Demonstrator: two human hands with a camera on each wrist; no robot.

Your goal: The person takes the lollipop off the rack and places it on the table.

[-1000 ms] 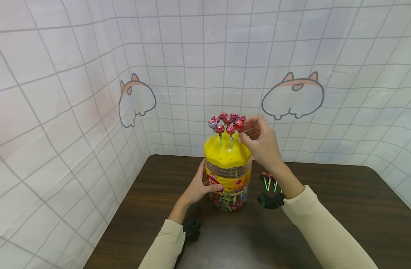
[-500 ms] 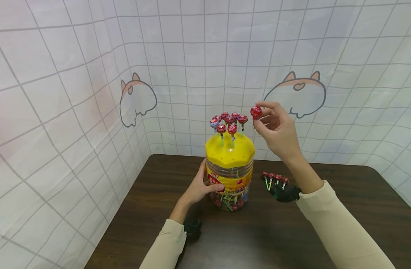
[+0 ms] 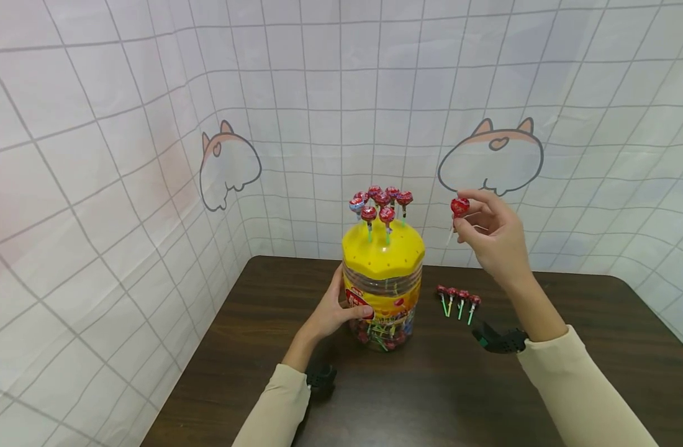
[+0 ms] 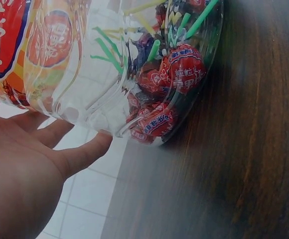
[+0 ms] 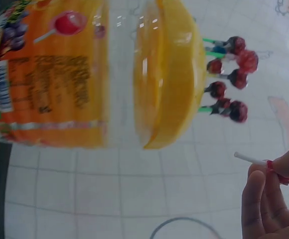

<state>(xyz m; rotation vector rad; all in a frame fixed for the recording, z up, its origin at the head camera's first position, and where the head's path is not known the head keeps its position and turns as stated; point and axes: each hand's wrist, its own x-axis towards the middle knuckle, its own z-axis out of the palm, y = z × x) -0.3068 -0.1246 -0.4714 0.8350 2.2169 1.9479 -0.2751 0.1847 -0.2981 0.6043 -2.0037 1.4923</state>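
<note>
A clear jar with a yellow lid (image 3: 383, 251) stands upright, several red-wrapped lollipops and a bluish one (image 3: 356, 205) sticking up from its top. My left hand (image 3: 327, 313) grips the jar's left side, thumb across the label. In the left wrist view, that hand (image 4: 30, 164) lies along the clear wall, with wrapped lollipops (image 4: 184, 69) inside. Right of the lid, my right hand (image 3: 500, 239) pinches a red lollipop (image 3: 459, 207) in the air, its white stick slanting down. The right wrist view shows this stick (image 5: 249, 159) projecting from the fingers (image 5: 271, 199), apart from the jar.
Several red lollipops with green or yellowish sticks (image 3: 461, 297) lie in a row on the dark wooden table (image 3: 408, 397), right of the jar. A white gridded curtain (image 3: 319, 124) with animal drawings hangs behind and to the left.
My right hand has moved from the lid's right edge out to the right, carrying a red lollipop away from the group on top. My left hand has stayed on the jar.
</note>
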